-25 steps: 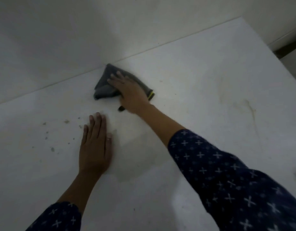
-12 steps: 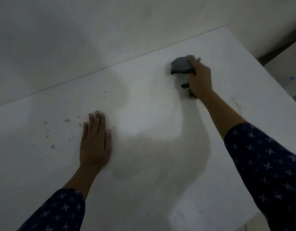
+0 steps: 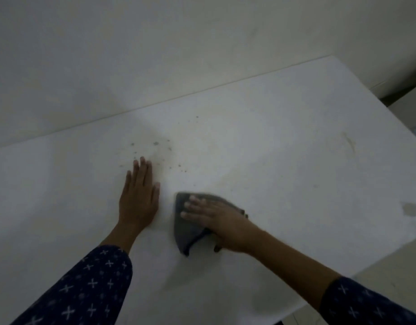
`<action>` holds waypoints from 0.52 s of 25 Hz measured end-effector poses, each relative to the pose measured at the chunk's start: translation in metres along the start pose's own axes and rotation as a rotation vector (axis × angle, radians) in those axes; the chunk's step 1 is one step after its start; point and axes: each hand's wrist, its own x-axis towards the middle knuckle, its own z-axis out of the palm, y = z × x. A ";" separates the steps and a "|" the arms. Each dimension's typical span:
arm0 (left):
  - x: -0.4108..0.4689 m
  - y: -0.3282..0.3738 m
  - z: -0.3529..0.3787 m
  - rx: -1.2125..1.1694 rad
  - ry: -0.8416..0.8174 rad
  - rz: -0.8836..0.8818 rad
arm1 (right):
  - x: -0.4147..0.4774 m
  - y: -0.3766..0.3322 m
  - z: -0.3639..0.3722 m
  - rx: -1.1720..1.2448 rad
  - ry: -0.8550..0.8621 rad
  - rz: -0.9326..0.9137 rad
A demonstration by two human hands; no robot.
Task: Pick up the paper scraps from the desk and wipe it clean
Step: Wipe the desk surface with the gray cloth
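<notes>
Two hands flat: right hand (image 3: 217, 221) presses cloth (image 3: 184, 235) on desk (image 3: 296, 160); left hand (image 3: 139, 197) empty, just beside.

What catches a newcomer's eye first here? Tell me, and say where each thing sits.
The right hand pressing a grey cloth flat on the white desk, near its front edge, stands out first. Just to its left, the left hand lies flat on the desk, with dark specks scattered beyond it. A round greyish stain marks the desk near its right end.
</notes>
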 end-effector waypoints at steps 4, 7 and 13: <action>-0.019 -0.035 -0.004 0.036 -0.039 -0.078 | 0.041 -0.029 0.046 -0.083 -0.127 -0.050; -0.016 -0.033 -0.002 0.046 -0.027 -0.056 | 0.081 0.005 0.034 -0.057 -0.007 0.050; -0.015 -0.035 0.001 0.004 -0.017 -0.069 | 0.110 0.117 -0.054 -0.021 0.493 0.758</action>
